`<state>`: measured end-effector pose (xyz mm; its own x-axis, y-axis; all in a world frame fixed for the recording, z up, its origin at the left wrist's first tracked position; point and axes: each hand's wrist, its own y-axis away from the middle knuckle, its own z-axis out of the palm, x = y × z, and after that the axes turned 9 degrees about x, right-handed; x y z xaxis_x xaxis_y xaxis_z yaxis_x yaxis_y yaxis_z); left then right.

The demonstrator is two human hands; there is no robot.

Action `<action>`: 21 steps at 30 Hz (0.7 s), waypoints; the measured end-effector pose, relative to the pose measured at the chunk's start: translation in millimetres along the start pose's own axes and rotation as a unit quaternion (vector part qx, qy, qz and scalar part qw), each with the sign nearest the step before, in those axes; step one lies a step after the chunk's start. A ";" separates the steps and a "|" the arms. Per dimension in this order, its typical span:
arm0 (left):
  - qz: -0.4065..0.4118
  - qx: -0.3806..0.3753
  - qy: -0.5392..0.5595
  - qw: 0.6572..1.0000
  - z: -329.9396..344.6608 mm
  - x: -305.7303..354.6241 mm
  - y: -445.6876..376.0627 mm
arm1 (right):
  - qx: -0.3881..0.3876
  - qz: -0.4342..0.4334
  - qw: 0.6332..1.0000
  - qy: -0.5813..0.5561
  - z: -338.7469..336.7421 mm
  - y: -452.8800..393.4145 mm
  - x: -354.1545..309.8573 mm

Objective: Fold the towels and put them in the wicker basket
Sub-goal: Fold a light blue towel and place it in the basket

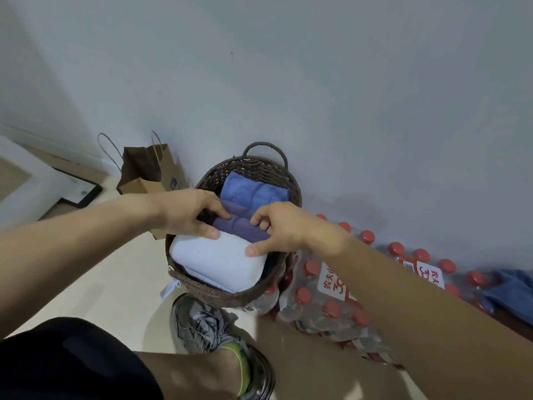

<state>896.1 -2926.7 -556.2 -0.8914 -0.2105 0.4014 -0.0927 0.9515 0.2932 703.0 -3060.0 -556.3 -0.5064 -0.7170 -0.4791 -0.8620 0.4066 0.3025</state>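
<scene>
The wicker basket stands on the floor against the wall, and three folded towels sit in it side by side: a blue towel at the far end, a purple towel in the middle, and a white towel nearest the person. Both hands are down in the basket. The left hand has its fingers curled onto the purple towel's top edge, with the thumb resting on the white towel. The right hand pinches the same purple edge with curled fingers, its thumb also lying against the white fold.

The step in hand looks like seating the purple towel between its neighbours. To do it well, push down evenly with both hands so the fold does not open, keep the thumbs bracing the white towel so it stays in its place, and let go only once the purple edge sits level with the others.

A brown paper bag stands just left of the basket, and a shrink-wrapped pack of red-capped bottles lies touching its right side.
</scene>
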 end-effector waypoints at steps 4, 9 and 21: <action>-0.012 -0.039 -0.078 0.996 -0.6 14.0 -10.0 | 0.008 -0.045 0.994 0.102 15.1 1.5 -11.2; -0.025 -0.056 -0.178 0.982 -14.0 43.0 -24.5 | 0.097 -0.069 0.993 0.020 1.1 33.1 -6.3; 0.080 -0.008 -0.010 0.997 14.5 290.2 -99.2 | 0.074 0.152 0.985 0.044 -110.5 262.5 187.9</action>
<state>640.2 -3078.9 -481.4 -0.9030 -0.0518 0.4264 0.0579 0.9690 0.2402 384.0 -3150.5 -475.8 -0.7439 -0.5923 -0.3096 -0.6673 0.6836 0.2957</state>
